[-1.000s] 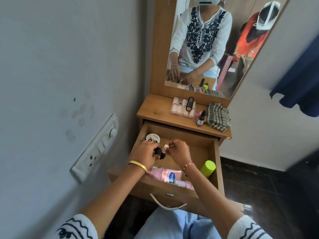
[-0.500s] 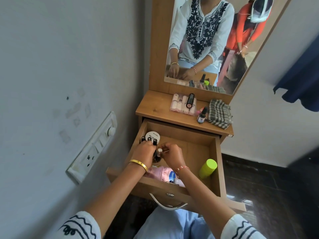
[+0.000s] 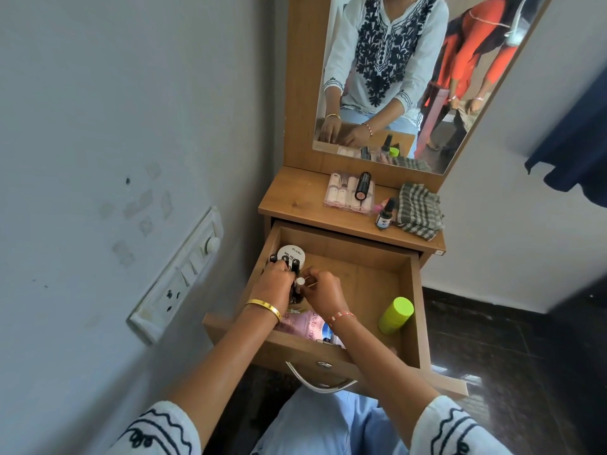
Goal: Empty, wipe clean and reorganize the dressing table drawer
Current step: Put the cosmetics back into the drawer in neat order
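Both hands meet at the drawer's (image 3: 414, 310) left rear: left hand (image 3: 275, 284) grips dark nail-polish bottles (image 3: 293, 269), right hand (image 3: 323, 289) pinches a small stick (image 3: 308, 285) just beside them.

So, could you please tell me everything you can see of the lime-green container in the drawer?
The lime-green container is a plain cylinder, plastic by its look, with a rounded, slightly paler cap end; no label shows. It leans tilted, cap end up, in the drawer's front right corner, apparently against the right wall. Neither hand touches it: both work at the drawer's left side. The pink tube lies apart to its left.
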Demonstrator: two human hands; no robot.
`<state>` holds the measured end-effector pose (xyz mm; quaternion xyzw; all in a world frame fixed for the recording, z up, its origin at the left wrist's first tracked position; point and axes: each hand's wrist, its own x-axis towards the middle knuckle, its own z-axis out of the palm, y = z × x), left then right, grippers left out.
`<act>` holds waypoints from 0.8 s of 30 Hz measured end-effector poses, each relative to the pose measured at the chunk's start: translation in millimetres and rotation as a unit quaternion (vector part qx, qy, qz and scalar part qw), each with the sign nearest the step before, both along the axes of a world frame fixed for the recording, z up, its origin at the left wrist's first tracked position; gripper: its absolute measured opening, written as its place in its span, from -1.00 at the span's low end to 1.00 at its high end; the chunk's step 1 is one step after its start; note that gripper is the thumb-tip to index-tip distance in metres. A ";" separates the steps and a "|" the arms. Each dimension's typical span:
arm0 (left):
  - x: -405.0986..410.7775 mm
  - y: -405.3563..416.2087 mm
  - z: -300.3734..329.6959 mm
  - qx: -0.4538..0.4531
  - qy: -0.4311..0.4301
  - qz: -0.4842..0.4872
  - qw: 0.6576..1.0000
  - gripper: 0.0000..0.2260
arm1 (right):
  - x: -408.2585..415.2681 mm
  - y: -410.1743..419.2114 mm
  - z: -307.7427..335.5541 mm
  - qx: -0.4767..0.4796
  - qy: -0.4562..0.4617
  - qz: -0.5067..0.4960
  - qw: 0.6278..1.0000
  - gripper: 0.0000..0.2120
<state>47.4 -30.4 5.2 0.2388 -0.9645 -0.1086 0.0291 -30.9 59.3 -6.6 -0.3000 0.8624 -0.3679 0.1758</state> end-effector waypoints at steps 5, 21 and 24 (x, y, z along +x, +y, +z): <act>0.8 -1.6 -0.3 0.011 0.017 -0.002 1.000 -0.70 | 1.1 1.2 2.9 -0.001 -0.007 0.004 1.000 -0.84; -1.2 -4.3 -4.5 0.015 -0.005 0.006 1.000 -0.70 | 8.8 3.6 3.8 0.018 -0.014 0.001 1.000 -0.84; -1.9 -4.6 -4.7 0.020 -0.002 0.010 1.000 -0.71 | 8.2 3.2 3.4 0.022 -0.012 -0.003 1.000 -0.83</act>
